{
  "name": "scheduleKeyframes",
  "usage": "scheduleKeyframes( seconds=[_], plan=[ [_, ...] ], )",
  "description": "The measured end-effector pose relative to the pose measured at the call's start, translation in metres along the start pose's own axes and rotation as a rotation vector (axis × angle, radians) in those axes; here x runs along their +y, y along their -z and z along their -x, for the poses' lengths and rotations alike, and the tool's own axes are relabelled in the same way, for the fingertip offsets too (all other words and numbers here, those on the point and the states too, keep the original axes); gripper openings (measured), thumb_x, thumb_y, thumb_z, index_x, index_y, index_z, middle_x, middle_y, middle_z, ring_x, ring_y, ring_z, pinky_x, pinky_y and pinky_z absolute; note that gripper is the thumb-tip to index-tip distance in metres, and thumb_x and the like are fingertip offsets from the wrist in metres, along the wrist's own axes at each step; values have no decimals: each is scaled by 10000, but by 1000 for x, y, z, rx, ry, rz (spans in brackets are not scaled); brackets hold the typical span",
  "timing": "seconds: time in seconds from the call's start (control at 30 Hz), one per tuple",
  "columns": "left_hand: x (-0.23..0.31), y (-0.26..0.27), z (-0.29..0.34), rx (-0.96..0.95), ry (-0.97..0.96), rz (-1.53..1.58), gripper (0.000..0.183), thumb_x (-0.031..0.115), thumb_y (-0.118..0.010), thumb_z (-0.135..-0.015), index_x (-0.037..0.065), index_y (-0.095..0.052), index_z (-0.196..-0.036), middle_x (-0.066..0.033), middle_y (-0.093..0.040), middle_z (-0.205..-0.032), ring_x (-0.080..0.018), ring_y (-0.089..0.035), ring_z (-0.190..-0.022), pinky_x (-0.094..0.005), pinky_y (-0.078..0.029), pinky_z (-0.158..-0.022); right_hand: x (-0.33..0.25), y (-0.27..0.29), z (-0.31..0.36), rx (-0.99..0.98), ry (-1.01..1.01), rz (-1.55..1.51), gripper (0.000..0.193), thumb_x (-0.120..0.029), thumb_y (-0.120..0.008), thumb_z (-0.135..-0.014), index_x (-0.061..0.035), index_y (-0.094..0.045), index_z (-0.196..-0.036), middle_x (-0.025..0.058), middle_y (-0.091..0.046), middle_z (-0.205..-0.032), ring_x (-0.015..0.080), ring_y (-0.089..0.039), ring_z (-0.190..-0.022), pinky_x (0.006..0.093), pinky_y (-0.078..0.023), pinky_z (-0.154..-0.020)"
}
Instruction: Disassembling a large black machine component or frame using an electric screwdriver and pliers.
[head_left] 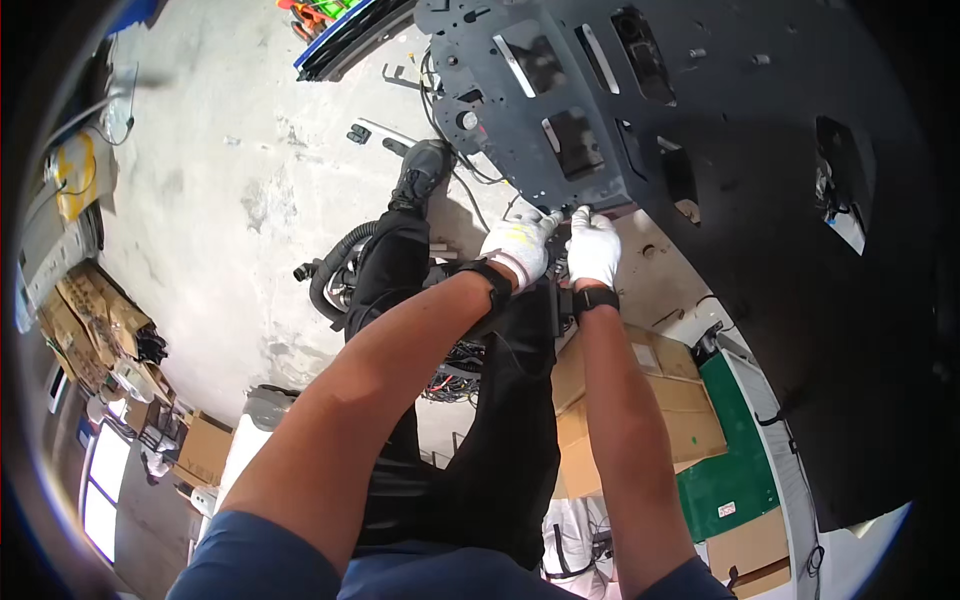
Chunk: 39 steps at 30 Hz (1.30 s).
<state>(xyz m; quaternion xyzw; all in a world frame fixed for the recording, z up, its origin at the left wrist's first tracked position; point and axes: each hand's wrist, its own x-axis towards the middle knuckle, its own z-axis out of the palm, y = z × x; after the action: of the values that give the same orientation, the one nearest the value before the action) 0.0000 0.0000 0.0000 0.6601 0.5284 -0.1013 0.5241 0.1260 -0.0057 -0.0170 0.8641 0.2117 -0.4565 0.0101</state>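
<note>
Dark panel (pixel 735 125) with cutouts is at upper right. Left hand (pixel 520 243) and right hand (pixel 594 248), gloved, work at its near edge, fingers narrow; cannot tell if small part is held. Edge work seems unfinished; remaining amount not visible.

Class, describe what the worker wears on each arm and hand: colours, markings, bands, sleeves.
The left hand wears a white fabric glove with yellow marks on its back; the right hand wears a white one too. A black wristband circles the left wrist, and another black band the right. Both blue fabric sleeves are short.
</note>
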Motion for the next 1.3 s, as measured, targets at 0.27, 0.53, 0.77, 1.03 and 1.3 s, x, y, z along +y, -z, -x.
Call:
scheduleKeyframes(
  seconds=[0.27, 0.53, 0.77, 1.03, 1.3],
  plan=[
    [-17, 26, 10, 73, 212, 123, 232, 157, -517, -741, 62, -635, -917, -151, -595, -984, -312, -578, -924, -377, -464, -806, -41, 2, 22, 92, 719, 612, 202, -262, -500, -822, -100, -620, -815, 156, -624, -802, 341, -601, -763, 418, -483, -655],
    [-45, 63, 15, 335, 149, 404, 263, 186, -555, -806, 33, -612, -1011, -177, -615, -958, -335, -597, -838, -357, -484, -753, -21, -2, 27, 8, 912, 762, 143, -194, -461, -769, -156, -594, -801, 89, -621, -748, 303, -605, -673, 413, -479, -562],
    [-72, 13, 24, -150, 45, 33, 262, 267, -514, -831, 107, -633, -1002, -156, -630, -914, -331, -589, -876, -394, -461, -780, 24, -24, 43, 249, 883, 359, 211, -216, -544, -789, -131, -640, -957, 111, -624, -716, 292, -606, -640, 378, -486, -574],
    [-38, -16, 24, -286, 25, -4, 370, 379, -533, -800, 134, -613, -1064, -148, -620, -994, -319, -571, -949, -395, -436, -831, 17, -12, 43, -210, 78, -133, 343, -355, -584, -806, -23, -640, -866, 170, -637, -763, 310, -615, -717, 376, -472, -666],
    [-47, -10, 18, -269, 74, -92, 308, 307, -538, -782, 149, -630, -1030, -131, -638, -943, -315, -595, -901, -395, -460, -793, 18, 12, 20, -237, 491, 573, 375, -408, -465, -839, -69, -623, -864, 165, -624, -897, 345, -592, -807, 441, -460, -715]
  ],
)
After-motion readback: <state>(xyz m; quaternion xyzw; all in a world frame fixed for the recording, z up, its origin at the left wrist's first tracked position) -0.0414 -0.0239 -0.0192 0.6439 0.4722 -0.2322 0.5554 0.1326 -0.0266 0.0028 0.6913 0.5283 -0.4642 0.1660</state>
